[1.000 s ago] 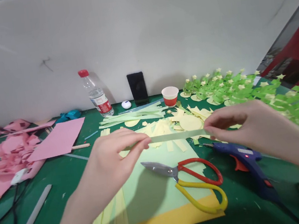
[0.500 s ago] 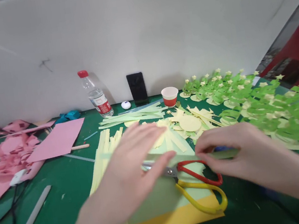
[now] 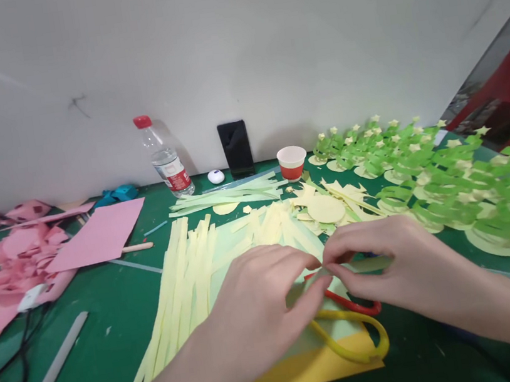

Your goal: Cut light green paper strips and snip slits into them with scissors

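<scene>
A light green paper strip is pinched between the thumb and fingers of my right hand, one end showing inside the palm. My left hand meets it fingertip to fingertip, pinching the strip's other visible part. Under both hands lie scissors with one red and one yellow handle; my left hand hides the blades. The scissors rest on a pale green paper sheet, over an orange-yellow sheet. Long pale yellow strips lie left of my left hand.
Finished-looking green paper spirals with stars crowd the right. Yellow cut-outs, a paper cup, a phone, a bottle and light green strips line the back. Pink paper lies left.
My left hand has moved right and down, from open above the strip to a pinch beside my right fingertips. It now covers the scissor blades. My right hand has shifted slightly left.
</scene>
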Demonstrator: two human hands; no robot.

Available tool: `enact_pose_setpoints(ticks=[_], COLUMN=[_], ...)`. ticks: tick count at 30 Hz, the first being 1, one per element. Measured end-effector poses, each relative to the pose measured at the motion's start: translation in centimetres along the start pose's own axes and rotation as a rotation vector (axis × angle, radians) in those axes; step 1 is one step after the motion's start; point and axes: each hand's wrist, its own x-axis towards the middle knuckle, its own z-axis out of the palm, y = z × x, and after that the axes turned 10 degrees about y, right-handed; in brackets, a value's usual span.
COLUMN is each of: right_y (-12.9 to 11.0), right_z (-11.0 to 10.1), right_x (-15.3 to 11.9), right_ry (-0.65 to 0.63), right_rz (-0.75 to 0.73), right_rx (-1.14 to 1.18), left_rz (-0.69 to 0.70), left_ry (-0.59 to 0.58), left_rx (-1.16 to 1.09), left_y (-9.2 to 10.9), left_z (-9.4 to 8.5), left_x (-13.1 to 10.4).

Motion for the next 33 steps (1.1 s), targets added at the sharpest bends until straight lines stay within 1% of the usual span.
enact_pose_setpoints(ticks=[4,6,8,11,14,16,18,19,20,22,23,25,26,28,30,33], right_y=[-0.3,-0.3,-0.1,0.6,1.9,2.5,2.5,2.3,1.9,0.8,0.3,-0.4,-0.5,-0.5,-0.2,0.1], right_z=[0.3,0.3,-0.2,-1.7,-3.8,-5.0,-5.5,-5.3,-4.9,-3.5,-2.6,-0.9,-0.2,0.8,1.2,1.3], right_x=[-0.2,-0.4,-0.3,0.1,0.6,0.8,0.7,0.6,0.5,0.1,0.0,-0.2,-0.3,-0.3,-0.4,-0.4], right_ry=[-0.016,-0.001,0.022,0.049,0.111,0.168,0.244,0.281,0.358,0.425,0.367,0.326,0.292,0.241,0.188,0.141], right_rz=[0.029,0.026,0.031,0.054,0.059,0.052,0.023,-0.008,-0.052,-0.205,-0.282,-0.342,-0.342,-0.293,-0.234,-0.187], right_rx=[0.002,0.003,-0.007,-0.042,-0.094,-0.173,-0.283,-0.321,-0.353,-0.304,-0.288,-0.224,-0.182,-0.094,-0.054,-0.061], left_rz=[0.022,0.018,-0.005,-0.031,-0.049,-0.066,-0.087,-0.096,-0.100,-0.087,-0.073,-0.044,-0.032,-0.013,0.004,0.033], left_ry=[-0.002,0.012,0.037,0.106,0.164,0.187,0.195,0.191,0.182,0.160,0.148,0.116,0.099,0.075,0.071,0.081], left_rx=[-0.005,-0.024,-0.032,-0.038,-0.026,-0.001,0.019,0.024,0.027,0.037,0.041,0.032,0.022,0.012,0.008,0.007], left_y=[-0.4,-0.5,-0.7,-0.9,-1.3,-1.5,-1.4,-1.3,-1.1,-0.7,-0.6,-0.3,-0.3,-0.3,-0.3,-0.4], left_z=[0.4,0.1,-0.7,-2.2,-3.5,-3.8,-3.7,-3.5,-3.3,-2.5,-2.1,-1.3,-0.9,-0.3,0.1,0.5], left_x=[-0.2,-0.2,-0.1,0.2,0.3,0.3,0.3,0.2,0.3,0.3,0.3,0.2,0.2,0.0,-0.1,-0.3])
